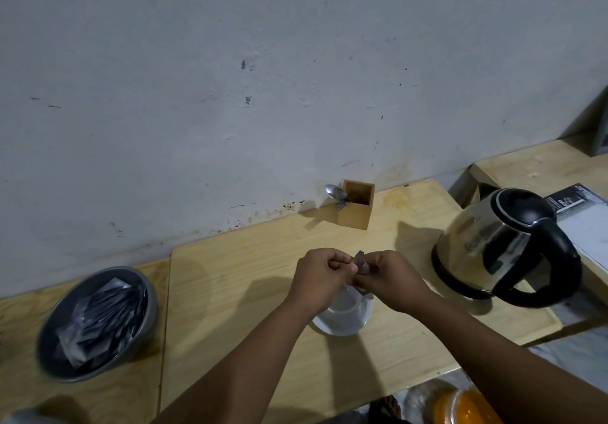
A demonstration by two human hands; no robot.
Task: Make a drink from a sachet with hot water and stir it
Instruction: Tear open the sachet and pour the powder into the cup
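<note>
A small dark sachet (362, 263) is pinched between my left hand (317, 274) and my right hand (390, 275), both held just above a white cup (345, 305). The cup stands on a white saucer (342, 325) on the wooden table, partly hidden by my wrists. To the right stands a steel electric kettle (503, 242) with a black handle and lid. A spoon (334, 191) and a fork lean beside a wooden holder (357, 203) at the wall.
A grey metal bowl (98, 323) full of several dark sachets sits at the left. A printed box (582, 216) lies behind the kettle. An orange object (467, 405) shows below the table's front edge (394, 394).
</note>
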